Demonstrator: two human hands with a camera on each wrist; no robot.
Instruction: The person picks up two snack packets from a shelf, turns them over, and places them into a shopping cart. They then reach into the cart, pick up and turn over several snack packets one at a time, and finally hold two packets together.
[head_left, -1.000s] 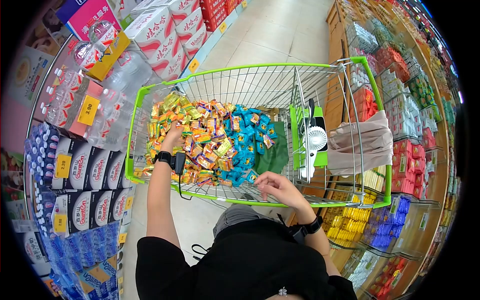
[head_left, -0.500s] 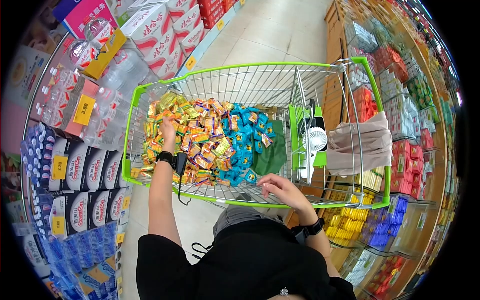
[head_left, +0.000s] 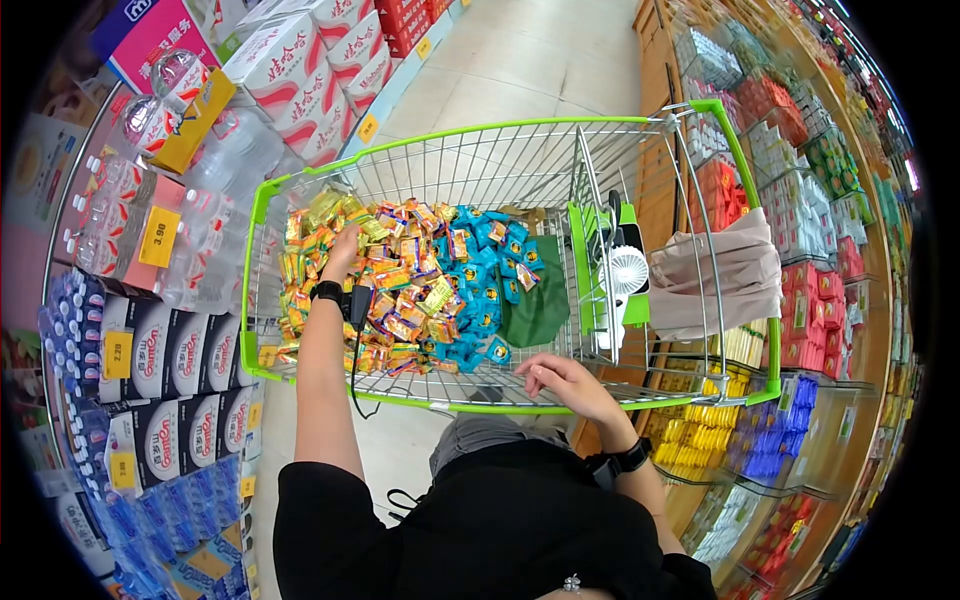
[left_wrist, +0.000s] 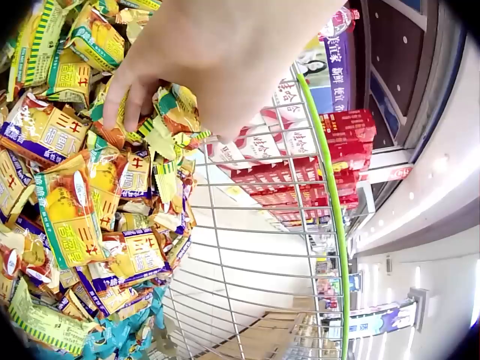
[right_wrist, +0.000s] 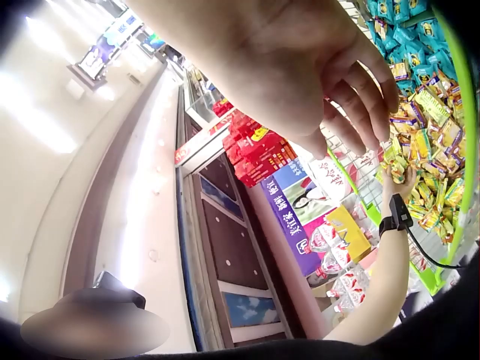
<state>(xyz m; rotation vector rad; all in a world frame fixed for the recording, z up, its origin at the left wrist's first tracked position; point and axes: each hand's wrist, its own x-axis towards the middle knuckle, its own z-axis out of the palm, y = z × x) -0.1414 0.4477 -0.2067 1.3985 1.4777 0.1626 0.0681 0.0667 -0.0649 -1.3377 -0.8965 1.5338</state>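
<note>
My left hand [head_left: 343, 250] reaches into the left end of a green-rimmed shopping cart [head_left: 480, 128]. Its fingers curl down into a heap of small wrapped snacks [head_left: 400, 260], mostly orange and yellow. In the left wrist view, several yellow-green wrapped snacks [left_wrist: 174, 120] sit between the fingers and thumb of that hand [left_wrist: 202, 52], which grips them. Teal snack packets [head_left: 475, 300] lie right of the orange ones, partly over a green bag [head_left: 538, 310]. My right hand [head_left: 568, 385] hovers loosely curled at the cart's near rim, holding nothing.
A small white fan [head_left: 628, 272] is mounted by the cart's divider, and a beige cloth [head_left: 715, 280] hangs over its right end. Bottled water [head_left: 120, 220] and drink packs [head_left: 160, 350] line the left side. Wooden shelves of packaged goods [head_left: 800, 230] stand on the right.
The left hand moved left, then slightly up and right within the snack heap. The right hand stayed by the near rim. Surroundings shifted slightly left in view.
</note>
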